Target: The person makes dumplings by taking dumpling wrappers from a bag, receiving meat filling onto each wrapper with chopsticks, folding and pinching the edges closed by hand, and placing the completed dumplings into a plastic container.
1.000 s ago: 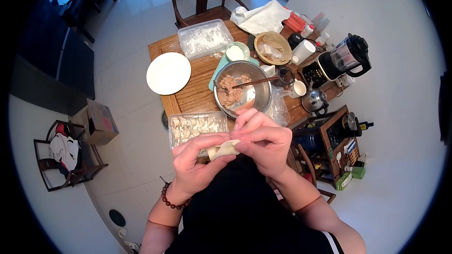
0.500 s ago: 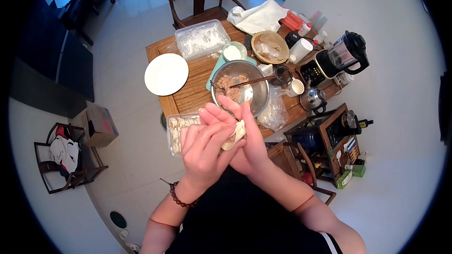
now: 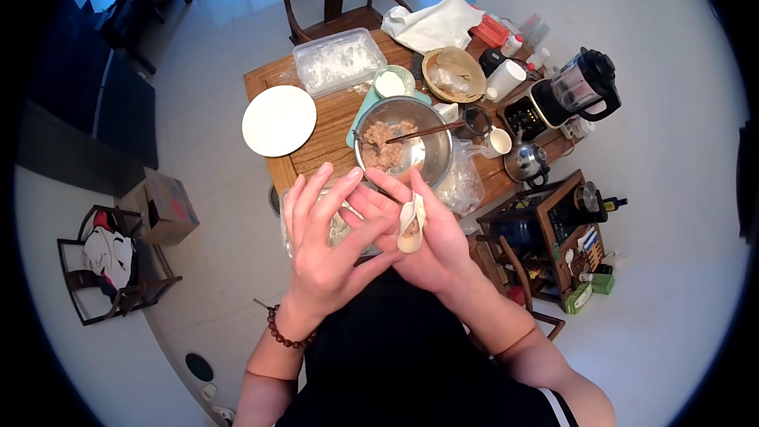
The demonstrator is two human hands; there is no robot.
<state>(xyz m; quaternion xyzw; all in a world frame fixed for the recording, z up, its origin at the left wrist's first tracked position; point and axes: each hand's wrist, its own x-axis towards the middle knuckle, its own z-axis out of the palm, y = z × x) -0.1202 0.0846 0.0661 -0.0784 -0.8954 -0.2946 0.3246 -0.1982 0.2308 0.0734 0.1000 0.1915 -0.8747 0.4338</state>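
Note:
A half-folded dumpling (image 3: 410, 236), its pale wrapper pinched at the top and some filling showing in the lower opening, rests in my right hand (image 3: 439, 251). The thumb and fingers of that hand grip its upper end. My left hand (image 3: 322, 247) is just to the left, fingers spread and holding nothing; its thumb and index tip come close to my right fingers. Beyond both hands stands a steel bowl (image 3: 437, 160) of minced filling (image 3: 381, 142), with chopsticks (image 3: 427, 134) lying across its rim. Behind my left hand, a clear tray (image 3: 286, 243) of dumplings is mostly hidden.
On the wooden table (image 3: 316, 160) are a white plate (image 3: 279, 121), a flour-dusted plastic box (image 3: 340, 62), a small bowl of white powder (image 3: 390, 83) and a basket (image 3: 455, 75). A blender (image 3: 581, 87), a kettle (image 3: 525, 164), a cup (image 3: 496, 142) and a plastic bag (image 3: 463, 182) line the right side.
My left hand has let go of the dumpling, moved left and spread its fingers. The dumpling stays in my right hand, now more upright with its opening showing.

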